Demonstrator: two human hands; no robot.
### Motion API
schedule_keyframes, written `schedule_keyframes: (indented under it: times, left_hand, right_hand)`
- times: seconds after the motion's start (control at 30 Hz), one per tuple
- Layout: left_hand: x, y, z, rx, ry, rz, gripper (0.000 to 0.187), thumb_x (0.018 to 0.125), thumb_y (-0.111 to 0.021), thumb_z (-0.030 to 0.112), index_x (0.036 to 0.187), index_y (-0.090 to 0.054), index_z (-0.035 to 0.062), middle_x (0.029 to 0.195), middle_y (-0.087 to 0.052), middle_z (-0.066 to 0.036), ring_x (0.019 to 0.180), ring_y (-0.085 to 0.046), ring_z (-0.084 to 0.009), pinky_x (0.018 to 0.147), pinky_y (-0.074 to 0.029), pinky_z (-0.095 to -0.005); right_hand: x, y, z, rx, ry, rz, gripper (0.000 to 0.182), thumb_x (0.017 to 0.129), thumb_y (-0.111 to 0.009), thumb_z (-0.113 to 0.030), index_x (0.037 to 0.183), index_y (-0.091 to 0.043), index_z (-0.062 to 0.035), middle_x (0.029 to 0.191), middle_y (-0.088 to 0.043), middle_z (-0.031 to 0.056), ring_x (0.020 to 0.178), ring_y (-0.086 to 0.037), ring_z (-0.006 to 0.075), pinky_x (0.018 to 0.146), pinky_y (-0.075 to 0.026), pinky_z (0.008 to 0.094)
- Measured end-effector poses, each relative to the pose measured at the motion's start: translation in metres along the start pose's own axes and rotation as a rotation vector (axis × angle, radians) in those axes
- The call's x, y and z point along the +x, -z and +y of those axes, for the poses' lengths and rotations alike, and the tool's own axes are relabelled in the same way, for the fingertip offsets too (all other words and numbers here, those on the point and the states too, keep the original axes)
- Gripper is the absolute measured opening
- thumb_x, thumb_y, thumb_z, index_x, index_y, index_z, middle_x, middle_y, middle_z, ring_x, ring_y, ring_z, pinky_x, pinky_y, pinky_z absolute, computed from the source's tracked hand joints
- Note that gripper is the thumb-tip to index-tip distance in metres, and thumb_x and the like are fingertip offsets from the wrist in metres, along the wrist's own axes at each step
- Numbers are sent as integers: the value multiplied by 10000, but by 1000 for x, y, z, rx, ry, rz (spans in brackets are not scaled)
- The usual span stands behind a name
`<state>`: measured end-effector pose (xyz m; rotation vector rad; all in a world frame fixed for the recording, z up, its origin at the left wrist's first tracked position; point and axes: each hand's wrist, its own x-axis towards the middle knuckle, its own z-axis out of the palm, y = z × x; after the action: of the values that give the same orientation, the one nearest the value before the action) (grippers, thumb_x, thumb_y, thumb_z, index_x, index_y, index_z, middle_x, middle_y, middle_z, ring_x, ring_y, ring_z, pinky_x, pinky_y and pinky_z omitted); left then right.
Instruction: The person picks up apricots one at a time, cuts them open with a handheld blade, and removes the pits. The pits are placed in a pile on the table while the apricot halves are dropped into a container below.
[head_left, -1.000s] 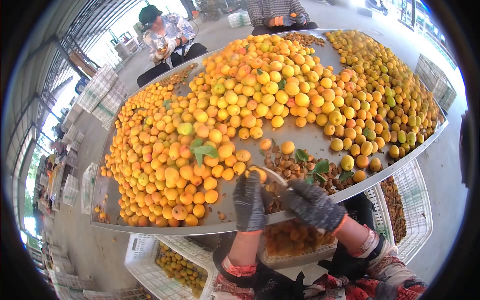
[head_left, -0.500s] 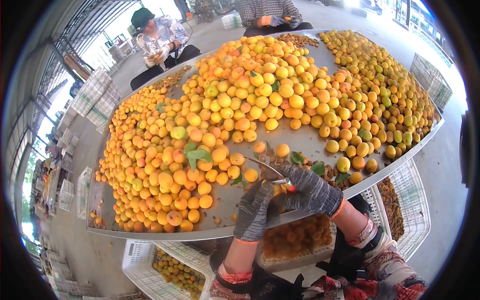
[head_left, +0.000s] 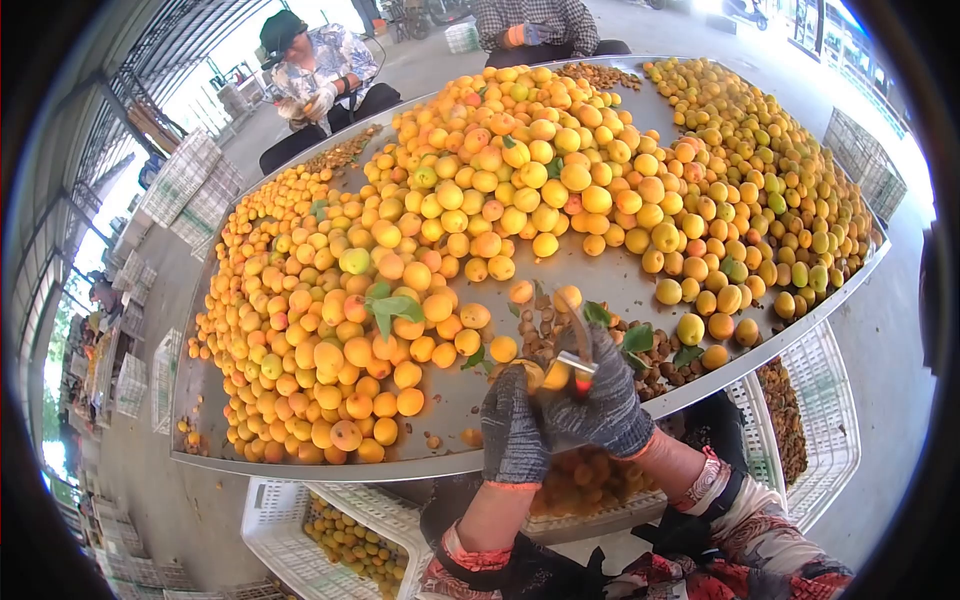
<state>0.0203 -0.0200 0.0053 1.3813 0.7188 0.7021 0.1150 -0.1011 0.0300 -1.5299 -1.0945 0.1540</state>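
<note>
Over the near edge of a metal table point(head_left: 590, 272) my two gloved hands meet. My left hand point(head_left: 514, 425), in a grey knit glove, is closed on an orange apricot point(head_left: 556, 375), partly hidden by the fingers. Beside it my right hand point(head_left: 600, 400), gloved alike, grips a knife point(head_left: 577, 362) with a metal collar and a red part; its curved blade points up and is blurred. Just beyond the hands lie brown pits point(head_left: 538, 330), green leaves and a few loose apricots. A large heap of apricots point(head_left: 400, 260) spreads across the table.
Below the near edge stand white crates point(head_left: 262, 540) with apricots and brown pieces. Two people point(head_left: 318, 80) point(head_left: 540, 25) sit beyond the far edge. More crates point(head_left: 190, 180) are stacked at the left, and another point(head_left: 865, 160) stands at the right.
My right hand has turned, and the knife blade has swung from pointing left to pointing upward. An apricot now shows between my hands. The person at the far left has shifted their hands.
</note>
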Motion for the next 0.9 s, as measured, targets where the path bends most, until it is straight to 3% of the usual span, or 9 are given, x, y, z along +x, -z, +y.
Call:
schedule_keyframes:
  times: [0.07, 0.13, 0.17, 0.23, 0.4, 0.47, 0.6, 0.67, 0.9]
  left_hand:
    - [0, 1, -4, -390, 134, 48, 260, 897, -414, 165, 1054, -521, -13, 1012, -558, -172, 935, -535, -265, 833, -422, -345]
    - [2, 4, 6, -470, 225, 36, 277, 893, -431, 194, 1058, -516, -11, 1016, -552, -144, 930, -528, -232, 827, -424, -331]
    - [2, 5, 9, -549, 320, 19, 298, 888, -449, 223, 1063, -511, -10, 1019, -545, -115, 925, -521, -198, 822, -426, -316]
    - [3, 8, 5, -551, 324, 5, 313, 888, -454, 240, 1068, -507, -10, 1021, -538, -92, 926, -513, -173, 818, -427, -301]
    - [-7, 5, 31, -470, 226, -150, 341, 885, -480, 276, 1090, -496, 5, 1040, -527, -69, 927, -500, -132, 804, -433, -264]
    - [-10, -4, 36, -529, 239, -86, 332, 842, -551, 289, 1081, -509, 61, 867, -566, -34, 670, -544, -113, 586, -473, -236]
    - [-11, -13, 42, -469, 151, -132, 336, 836, -586, 220, 1120, -493, 67, 891, -559, -24, 678, -543, -110, 613, -479, -234]
    - [-13, -17, 53, -651, 297, -116, 335, 826, -600, 173, 1127, -487, 76, 848, -553, -27, 655, -538, -116, 610, -486, -233]
    - [-9, -13, 36, -741, 344, -96, 315, 829, -589, 147, 1122, -489, 90, 802, -550, -42, 613, -526, -126, 553, -486, -271]
  right_hand:
    - [-1, -4, -1, 43, -67, 68, 668, 642, -750, -173, 1187, -395, -22, 1043, -516, 131, 928, -537, 248, 785, -446, 351]
    - [-2, -4, -3, 587, -402, 99, 518, 694, -696, -132, 1117, -411, -40, 897, -541, 85, 781, -560, 191, 661, -473, 291]
    - [-3, 0, -5, 586, -403, 99, 518, 694, -696, -132, 1117, -411, -40, 897, -541, 85, 781, -560, 191, 661, -473, 291]
    - [-2, 10, -8, 1161, -612, 113, 362, 753, -636, -117, 1042, -425, -60, 757, -535, 36, 623, -545, 126, 516, -452, 231]
    - [4, 26, -26, 1157, -698, 86, 181, 786, -568, -112, 918, -449, -78, 596, -478, 25, 468, -463, 109, 414, -376, 217]
    - [3, 28, -31, 1010, -729, 70, 193, 778, -582, -121, 939, -492, -66, 644, -519, 19, 508, -499, 99, 433, -399, 208]
    - [-2, 26, -26, 753, -697, 63, 238, 765, -599, -106, 990, -537, -59, 768, -572, 12, 606, -545, 87, 477, -435, 201]
    - [-2, 25, -26, 765, -680, 59, 256, 760, -608, -101, 1003, -538, -60, 797, -574, 8, 629, -547, 83, 493, -442, 200]
    - [-2, 22, -18, 857, -677, 57, 282, 767, -635, -116, 1025, -536, -56, 795, -576, 5, 626, -548, 74, 509, -448, 188]
